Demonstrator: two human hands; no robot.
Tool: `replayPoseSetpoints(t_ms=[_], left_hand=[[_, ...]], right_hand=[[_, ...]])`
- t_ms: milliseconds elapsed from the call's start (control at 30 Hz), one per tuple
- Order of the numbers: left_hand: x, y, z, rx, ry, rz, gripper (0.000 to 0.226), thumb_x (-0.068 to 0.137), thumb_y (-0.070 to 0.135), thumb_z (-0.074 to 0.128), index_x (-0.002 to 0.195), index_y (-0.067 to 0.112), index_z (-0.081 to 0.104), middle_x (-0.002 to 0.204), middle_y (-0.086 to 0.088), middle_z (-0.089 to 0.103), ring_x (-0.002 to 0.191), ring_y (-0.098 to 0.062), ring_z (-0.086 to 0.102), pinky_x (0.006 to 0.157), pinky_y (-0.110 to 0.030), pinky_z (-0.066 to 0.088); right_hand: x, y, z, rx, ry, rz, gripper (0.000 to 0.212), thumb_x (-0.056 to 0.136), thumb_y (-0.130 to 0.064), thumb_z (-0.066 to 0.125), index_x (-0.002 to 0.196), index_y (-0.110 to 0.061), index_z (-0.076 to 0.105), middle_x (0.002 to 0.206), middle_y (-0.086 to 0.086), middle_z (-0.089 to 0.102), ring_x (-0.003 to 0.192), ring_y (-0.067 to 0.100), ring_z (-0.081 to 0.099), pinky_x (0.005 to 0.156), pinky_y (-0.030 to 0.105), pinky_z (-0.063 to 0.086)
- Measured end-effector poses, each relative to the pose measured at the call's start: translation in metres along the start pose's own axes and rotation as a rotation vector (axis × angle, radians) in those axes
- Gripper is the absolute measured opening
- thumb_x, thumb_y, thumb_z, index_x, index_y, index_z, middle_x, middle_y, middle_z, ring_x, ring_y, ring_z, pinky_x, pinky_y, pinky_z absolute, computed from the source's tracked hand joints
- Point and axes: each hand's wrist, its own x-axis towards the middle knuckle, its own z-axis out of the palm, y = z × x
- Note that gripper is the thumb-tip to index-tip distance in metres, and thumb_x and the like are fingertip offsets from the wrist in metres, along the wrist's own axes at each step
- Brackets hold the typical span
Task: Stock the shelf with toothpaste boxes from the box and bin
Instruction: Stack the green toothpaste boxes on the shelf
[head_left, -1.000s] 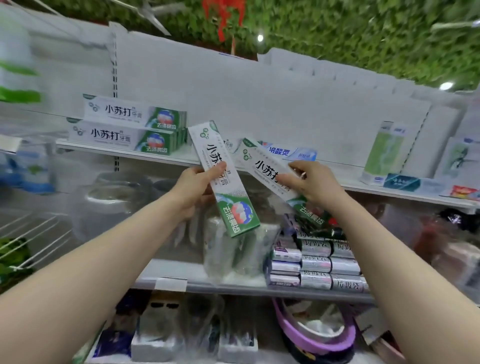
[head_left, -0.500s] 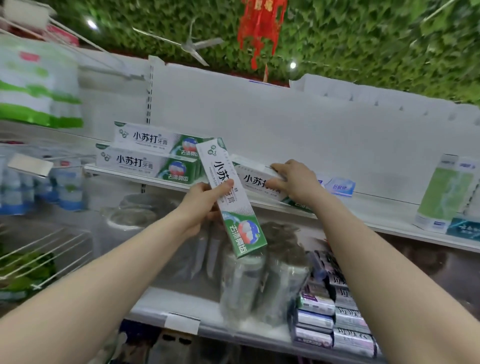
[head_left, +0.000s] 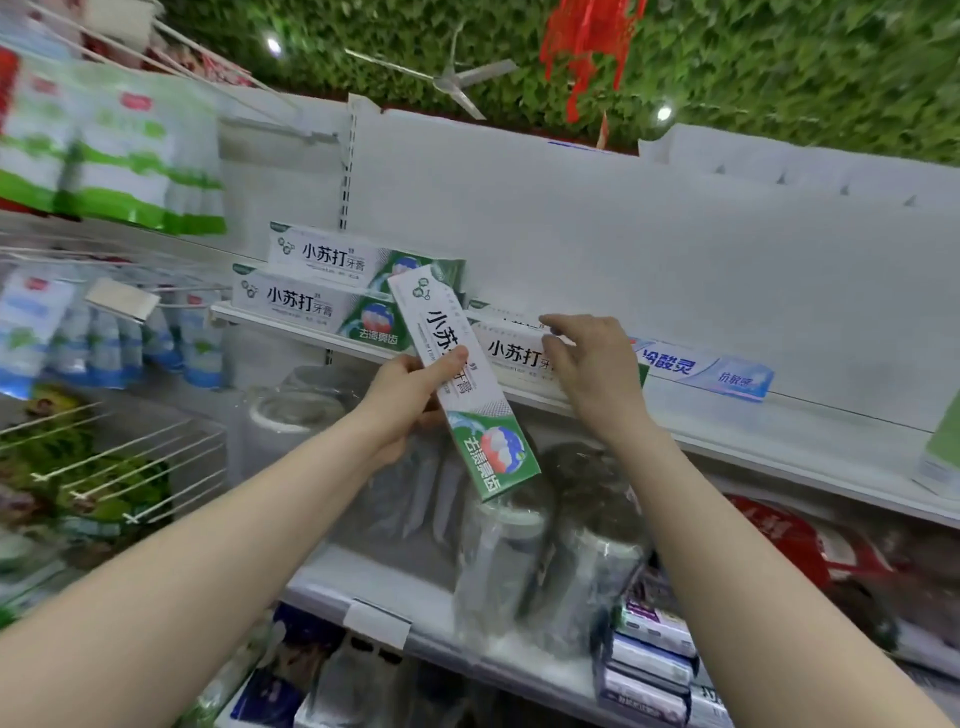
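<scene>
While the left hand (head_left: 402, 402) grips a long white cardboard toothpaste box with a green printed end (head_left: 478, 410) about its middle, thumb across the front and fingers curled behind, that box stands steeply tilted in front of the white metal shelf (head_left: 753, 441), its green end hanging below the shelf lip. The right hand (head_left: 597, 374) hovers with fingers loosely spread and gripping nothing over a second white-and-green toothpaste box (head_left: 514, 356), which lies flat near the shelf's front edge; I cannot tell whether the fingertips touch it. That lying box looks the likeliest trouble. It sits so close to the lip that a brush from the right wrist could drag it forward and off, down onto the clear plastic-wrapped jars (head_left: 519, 551) below. The held box carries a second risk: its upper corner is near the stack of two matching boxes (head_left: 311, 291) just to the left, and turning it level carelessly could clip the top one and skew the pile. A one-handed pinch on smooth card may also let it slide. Pushing the lying box rightward could shunt the blue-and-white toothpaste box (head_left: 701, 366) beside it.
</scene>
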Motion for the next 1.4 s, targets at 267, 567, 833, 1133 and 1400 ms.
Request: replayPoseSetpoints(t_ms=[267, 567, 833, 1133, 1400], left_hand=[[-0.003, 0.015, 0.029, -0.224, 0.035, 0.078, 0.03, 0.093, 0.024, 0.061, 0.117, 0.006, 0.06, 0.112, -0.011, 0.07, 0.094, -0.021, 0.069, 0.075, -0.034, 0.06], [0.016, 0.023, 0.017, -0.184, 0.078, 0.217, 0.05, 0.089, 0.013, 0.067, 0.132, 0.004, 0.042, 0.111, -0.008, 0.063, 0.111, -0.025, 0.062, 0.087, -0.036, 0.055], [0.025, 0.006, 0.006, 0.49, 0.177, 0.364, 0.046, 0.09, 0.041, 0.063, 0.128, 0.016, 0.052, 0.117, 0.001, 0.063, 0.109, -0.017, 0.059, 0.092, -0.033, 0.046], [0.031, 0.012, 0.004, 0.836, 0.142, 0.431, 0.057, 0.096, 0.022, 0.056, 0.148, 0.018, 0.034, 0.111, -0.007, 0.061, 0.113, -0.026, 0.054, 0.097, -0.037, 0.04], [0.04, 0.012, 0.005, 0.933, 0.069, 0.455, 0.059, 0.097, 0.015, 0.053, 0.15, 0.018, 0.028, 0.095, -0.003, 0.06, 0.097, -0.023, 0.056, 0.092, -0.037, 0.042]], right_hand=[[-0.057, -0.021, -0.046, 0.579, -0.501, 0.373, 0.037, 0.087, -0.052, 0.067, 0.11, -0.023, 0.068, 0.096, -0.002, 0.075, 0.088, 0.019, 0.071, 0.074, 0.031, 0.059], [-0.077, 0.017, -0.061, 0.416, -0.231, 0.379, 0.051, 0.064, -0.043, 0.086, 0.109, -0.034, 0.063, 0.094, -0.013, 0.073, 0.083, 0.01, 0.069, 0.081, 0.043, 0.058], [-0.074, 0.017, -0.068, 0.454, -0.061, 0.441, 0.057, 0.069, -0.032, 0.089, 0.115, -0.021, 0.058, 0.096, -0.006, 0.07, 0.08, 0.002, 0.069, 0.07, 0.021, 0.058], [-0.068, 0.021, -0.059, 0.428, 0.033, 0.512, 0.066, 0.071, -0.039, 0.085, 0.125, -0.024, 0.05, 0.102, -0.006, 0.066, 0.089, 0.008, 0.068, 0.072, 0.018, 0.053], [-0.056, 0.022, -0.045, 0.263, -0.005, 0.52, 0.061, 0.086, -0.037, 0.073, 0.136, -0.021, 0.042, 0.109, -0.008, 0.055, 0.085, 0.004, 0.058, 0.068, 0.015, 0.042]])
